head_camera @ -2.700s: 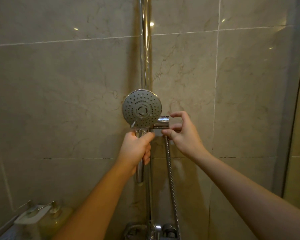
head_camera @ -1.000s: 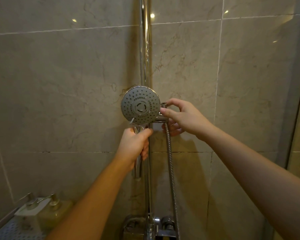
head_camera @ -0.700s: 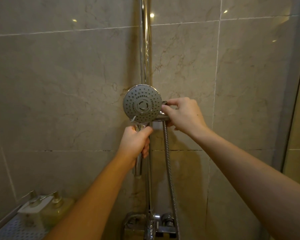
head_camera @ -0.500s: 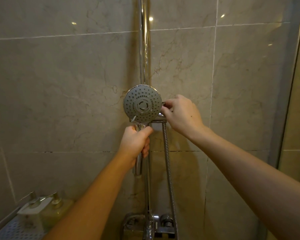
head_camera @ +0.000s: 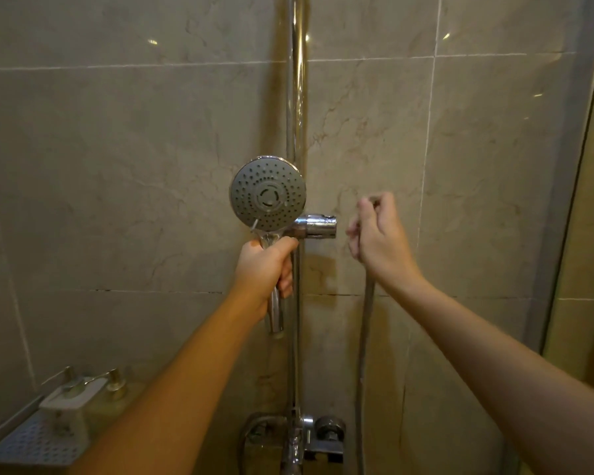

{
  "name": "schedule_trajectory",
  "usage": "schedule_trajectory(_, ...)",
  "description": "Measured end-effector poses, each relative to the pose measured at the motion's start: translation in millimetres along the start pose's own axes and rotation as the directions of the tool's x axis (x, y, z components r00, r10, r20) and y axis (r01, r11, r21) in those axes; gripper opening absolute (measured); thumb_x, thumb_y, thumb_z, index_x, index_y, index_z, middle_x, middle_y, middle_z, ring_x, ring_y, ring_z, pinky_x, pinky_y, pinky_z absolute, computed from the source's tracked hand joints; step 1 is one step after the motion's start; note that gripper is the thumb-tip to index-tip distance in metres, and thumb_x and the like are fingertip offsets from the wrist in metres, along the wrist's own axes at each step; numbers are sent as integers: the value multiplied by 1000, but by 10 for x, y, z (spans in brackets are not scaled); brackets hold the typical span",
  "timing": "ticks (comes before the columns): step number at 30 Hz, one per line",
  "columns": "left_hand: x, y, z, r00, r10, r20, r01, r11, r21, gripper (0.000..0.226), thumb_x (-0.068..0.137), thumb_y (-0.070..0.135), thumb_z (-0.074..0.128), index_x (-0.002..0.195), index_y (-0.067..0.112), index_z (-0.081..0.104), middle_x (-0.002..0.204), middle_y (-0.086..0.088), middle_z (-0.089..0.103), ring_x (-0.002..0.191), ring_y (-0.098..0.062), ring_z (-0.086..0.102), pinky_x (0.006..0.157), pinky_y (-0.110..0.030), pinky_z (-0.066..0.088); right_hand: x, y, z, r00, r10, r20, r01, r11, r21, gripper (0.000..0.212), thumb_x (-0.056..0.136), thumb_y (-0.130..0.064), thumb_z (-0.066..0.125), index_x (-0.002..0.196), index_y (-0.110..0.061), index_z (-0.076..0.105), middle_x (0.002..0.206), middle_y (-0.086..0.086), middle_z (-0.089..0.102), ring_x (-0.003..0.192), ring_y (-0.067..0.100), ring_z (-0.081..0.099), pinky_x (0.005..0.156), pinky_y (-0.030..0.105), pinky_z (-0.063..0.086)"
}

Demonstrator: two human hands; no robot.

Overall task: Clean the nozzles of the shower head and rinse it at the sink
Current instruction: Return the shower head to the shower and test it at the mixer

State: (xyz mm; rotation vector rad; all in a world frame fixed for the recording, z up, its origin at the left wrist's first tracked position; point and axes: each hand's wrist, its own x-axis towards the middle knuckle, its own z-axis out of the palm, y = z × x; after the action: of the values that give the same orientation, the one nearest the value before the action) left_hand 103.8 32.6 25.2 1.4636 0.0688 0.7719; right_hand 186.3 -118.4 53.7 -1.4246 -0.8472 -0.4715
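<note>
Here the shower head point(head_camera: 267, 194) sits near 12 o'clock from the left hand point(head_camera: 266, 269), whose fingers are wrapped round its handle; the handle's long axis runs upright, just left of the chrome rail point(head_camera: 296, 97). The nozzle face looks toward the camera. At 3 o'clock from the head, the slider bracket point(head_camera: 318, 226) juts sideways. Farther toward 3 o'clock, the right hand point(head_camera: 378, 234) has its fingers curled round the metal hose point(head_camera: 364, 323), which hangs toward 6 o'clock. Likely the left hand, being the 1 on the handle, must carry the head away.
</note>
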Motion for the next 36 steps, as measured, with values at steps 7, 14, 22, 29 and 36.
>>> schedule_trajectory(7,-67,-224,-134,997,-64,-47,61,996,-67,42,95,14,59,56,14,42,41,-4,35,31,-18,34,38,-24,31,-1099,444,354,945,211,250,-207,977,-42,28,101,-34,49,80,-16,54,66,-4,51,60,11,49,57,35,40)
schedule_trajectory(14,-181,-336,-326,995,-79,-66,74,995,-64,38,94,13,58,61,13,42,44,-4,36,35,-20,34,39,-26,33,-1534,660,655,710,405,576,-431,897,-100,6,99,-12,50,104,-11,54,83,-3,56,66,2,52,61,19,44)
schedule_trajectory(22,-151,-356,-419,992,-77,-97,65,990,-124,42,94,12,58,55,15,40,42,-2,35,35,-19,33,39,-26,31,-1694,607,774,690,309,655,-399,917,-13,13,106,-29,42,111,-19,49,72,7,58,61,17,58,61,33,51)
schedule_trajectory(29,-150,-371,-459,991,-89,-98,71,983,-169,39,94,12,58,59,14,41,44,-3,36,36,-18,33,39,-26,32,-1679,701,901,729,347,590,-403,914,-41,26,101,-32,53,97,-7,53,66,-8,52,60,10,50,60,34,44)
schedule_trajectory(36,-228,-433,-603,982,-151,-117,121,966,-229,42,92,12,58,55,16,40,44,-2,35,36,-17,31,40,-24,29,-1773,619,1124,754,344,559,-323,936,-140,21,100,-32,54,86,-18,48,62,-11,46,55,6,43,55,30,39)
